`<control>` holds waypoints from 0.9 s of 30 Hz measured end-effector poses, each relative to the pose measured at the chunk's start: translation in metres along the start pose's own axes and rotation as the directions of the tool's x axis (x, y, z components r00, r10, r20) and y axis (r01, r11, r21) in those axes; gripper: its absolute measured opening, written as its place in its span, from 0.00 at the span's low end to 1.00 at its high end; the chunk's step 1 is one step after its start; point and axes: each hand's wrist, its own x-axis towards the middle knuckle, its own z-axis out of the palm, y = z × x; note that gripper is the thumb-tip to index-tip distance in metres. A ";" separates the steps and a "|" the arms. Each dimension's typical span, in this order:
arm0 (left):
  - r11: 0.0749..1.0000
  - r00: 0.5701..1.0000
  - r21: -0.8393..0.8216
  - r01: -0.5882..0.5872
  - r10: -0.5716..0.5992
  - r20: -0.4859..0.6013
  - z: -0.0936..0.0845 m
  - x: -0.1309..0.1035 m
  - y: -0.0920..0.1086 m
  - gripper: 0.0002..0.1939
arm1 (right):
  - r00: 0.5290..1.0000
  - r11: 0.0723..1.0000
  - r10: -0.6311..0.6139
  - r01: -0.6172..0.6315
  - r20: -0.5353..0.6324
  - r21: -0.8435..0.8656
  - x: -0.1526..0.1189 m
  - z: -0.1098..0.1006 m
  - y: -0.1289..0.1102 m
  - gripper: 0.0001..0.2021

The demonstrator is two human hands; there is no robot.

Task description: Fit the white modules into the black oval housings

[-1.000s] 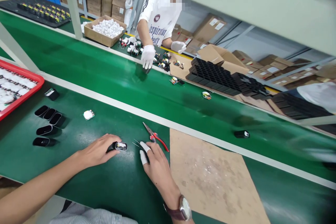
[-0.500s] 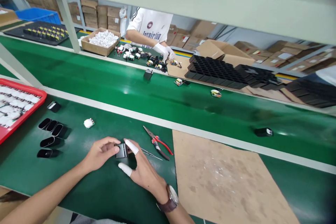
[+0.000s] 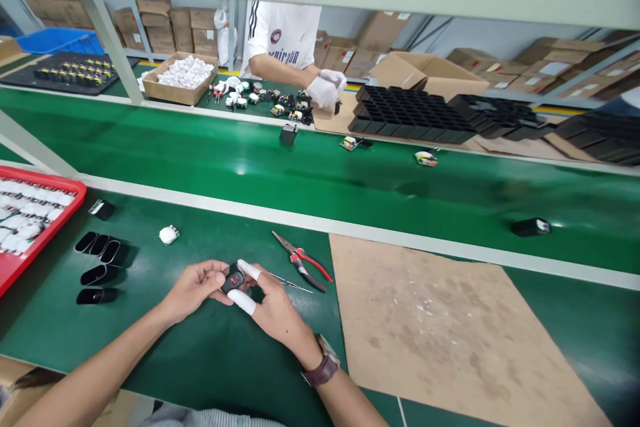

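Note:
A black USB charger [image 3: 233, 279] sits between my hands, its end face with two reddish ports tilted up toward me. My left hand [image 3: 197, 290] grips its left side between thumb and fingers. White finger cots cover the thumb and index finger of my right hand [image 3: 274, 305], which pinch the charger's right side. Just right of that hand lie red-handled long-nose pliers [image 3: 303, 261] and thin metal tweezers [image 3: 293, 284], partly hidden by the fingers. Several open black charger cases [image 3: 97, 273] stand on the left, and a white-topped circuit board [image 3: 169, 234] lies alone behind my left hand.
A red tray [image 3: 75, 210] of white-topped parts is at the left edge. Brown cardboard [image 3: 450, 333] covers the bench on the right. Beyond a pale rail runs the green conveyor [image 3: 240, 173], carrying chargers and boards. A white-gloved co-worker [image 3: 285, 47] works across it, below an overhead shelf.
The charger has been turned so its port face shows, and my right thumb has closed onto it. Items on the conveyor have shifted right. The co-worker's hands have moved up slightly.

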 end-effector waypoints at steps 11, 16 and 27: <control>0.961 0.988 0.228 -0.153 0.152 0.023 -0.003 -0.006 0.007 0.21 | 0.989 0.880 -0.135 0.149 0.063 -0.451 -0.016 -0.026 -0.005 0.32; 0.672 0.906 0.653 -0.349 0.419 0.053 -0.017 0.007 0.054 0.23 | 0.982 0.610 -0.171 0.167 0.077 -0.775 -0.038 -0.061 0.013 0.18; 0.190 0.826 0.981 -0.023 0.557 -0.088 -0.073 0.148 0.163 0.14 | 0.967 0.396 -0.228 -0.012 -0.111 -0.918 -0.023 -0.050 0.037 0.18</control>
